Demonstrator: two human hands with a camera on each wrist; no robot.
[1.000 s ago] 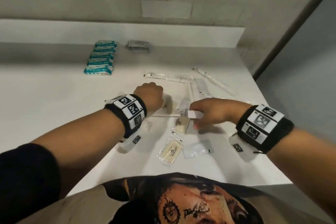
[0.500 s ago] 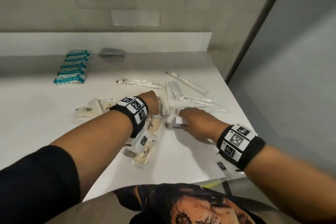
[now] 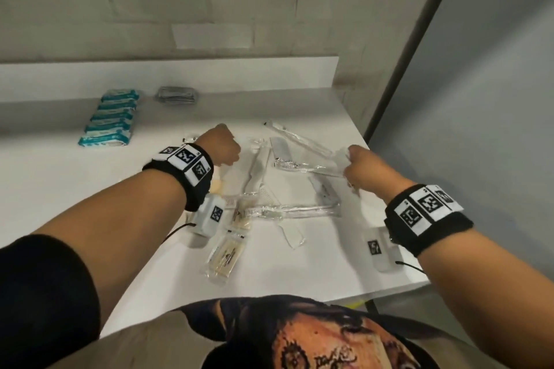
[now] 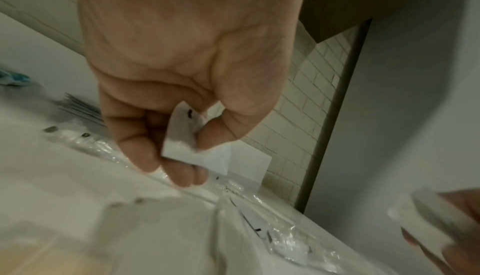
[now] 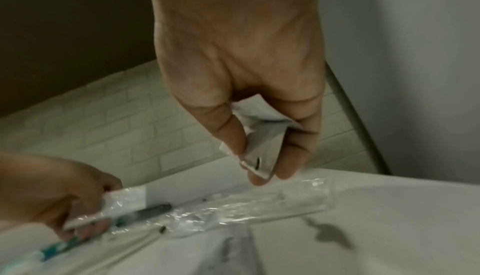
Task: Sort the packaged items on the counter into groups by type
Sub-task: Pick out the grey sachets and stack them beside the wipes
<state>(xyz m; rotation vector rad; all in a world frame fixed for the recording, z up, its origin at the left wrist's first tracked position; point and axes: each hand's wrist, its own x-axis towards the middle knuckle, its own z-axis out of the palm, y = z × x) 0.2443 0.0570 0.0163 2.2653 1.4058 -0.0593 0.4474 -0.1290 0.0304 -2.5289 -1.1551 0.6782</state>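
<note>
- A clear sachet of pale sticks [image 3: 225, 255] lies nearest on the white counter [image 3: 314, 272].
- The left hand [image 4: 182, 70] pinches a small white packet [image 4: 191, 142] (thumb against fingers).
- The right hand [image 5: 244, 70] pinches a flat clear-wrapped packet [image 5: 262, 146].
- Farthest back: a row of teal-and-white packs [image 3: 111, 117].

Both forearms reach forward, each wrist wrapped in a black band. The left hand [image 3: 220, 145] is curled, thumb and fingers [image 4: 145, 148] pinching together. The right hand [image 3: 364, 169] is likewise curled, its thumb and fingertips [image 5: 291, 156] pinched, knuckles up.
</note>
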